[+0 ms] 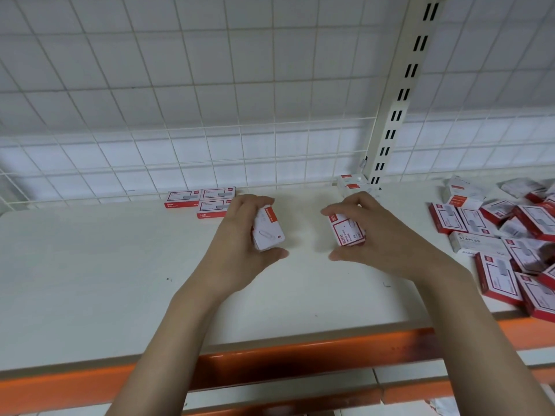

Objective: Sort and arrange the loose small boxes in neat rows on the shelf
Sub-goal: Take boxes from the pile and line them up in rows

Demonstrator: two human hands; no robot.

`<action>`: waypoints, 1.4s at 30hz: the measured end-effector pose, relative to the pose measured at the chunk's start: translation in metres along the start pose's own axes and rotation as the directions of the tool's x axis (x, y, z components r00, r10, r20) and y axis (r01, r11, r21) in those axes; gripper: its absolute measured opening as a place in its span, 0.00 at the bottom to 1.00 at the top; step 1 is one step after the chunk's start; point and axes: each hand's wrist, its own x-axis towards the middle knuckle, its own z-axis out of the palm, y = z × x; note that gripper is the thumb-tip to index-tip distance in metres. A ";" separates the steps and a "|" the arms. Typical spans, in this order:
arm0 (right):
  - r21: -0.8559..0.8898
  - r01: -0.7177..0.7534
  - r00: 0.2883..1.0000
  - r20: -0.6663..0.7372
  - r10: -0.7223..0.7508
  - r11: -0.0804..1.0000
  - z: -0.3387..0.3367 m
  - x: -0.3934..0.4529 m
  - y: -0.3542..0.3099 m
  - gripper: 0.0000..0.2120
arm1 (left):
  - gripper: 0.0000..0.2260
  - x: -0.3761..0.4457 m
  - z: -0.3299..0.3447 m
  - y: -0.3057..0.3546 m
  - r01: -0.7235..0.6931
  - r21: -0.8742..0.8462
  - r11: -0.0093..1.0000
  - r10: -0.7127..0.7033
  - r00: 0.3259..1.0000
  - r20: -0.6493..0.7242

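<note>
My left hand (240,244) grips a small white box with a red stripe and a paper-clip drawing (268,232), held above the white shelf (105,280). My right hand (381,235) grips a red-and-white paper-clip box (347,229) at about the same height. Three red-and-white boxes (204,201) lie flat together at the back of the shelf, just left of my left hand. A loose heap of small boxes (504,235) covers the shelf's right end. Two stacked white boxes (351,183) stand at the back by the upright post.
A white wire grid (210,100) backs the shelf, and a slotted cream post (399,100) rises at the back right. The shelf's front edge is an orange beam (270,358). A lower shelf shows below it.
</note>
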 end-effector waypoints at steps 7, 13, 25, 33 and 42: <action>0.006 -0.063 0.998 0.002 0.063 0.998 -0.001 -0.004 0.004 0.34 | 0.33 -0.001 0.001 0.000 0.030 -0.082 0.996 -0.024 0.997 0.068; -0.052 -0.038 0.995 -0.094 0.033 0.998 -0.005 -0.005 0.006 0.30 | 0.31 0.003 0.005 0.003 -0.004 -0.110 0.994 0.008 0.999 0.034; -0.096 -0.118 0.963 -0.254 0.090 0.988 -0.017 -0.015 0.019 0.28 | 0.26 0.017 0.016 0.013 -0.081 0.029 0.996 0.083 0.994 -0.078; -0.074 -0.123 0.966 -0.236 0.103 0.990 -0.020 -0.015 0.029 0.24 | 0.25 0.024 0.030 0.012 -0.057 -0.009 0.998 0.058 0.998 0.026; -0.128 -0.161 0.966 -0.224 0.130 0.979 -0.029 -0.018 0.039 0.27 | 0.21 0.045 0.038 0.010 -0.153 0.176 0.972 0.155 0.988 0.003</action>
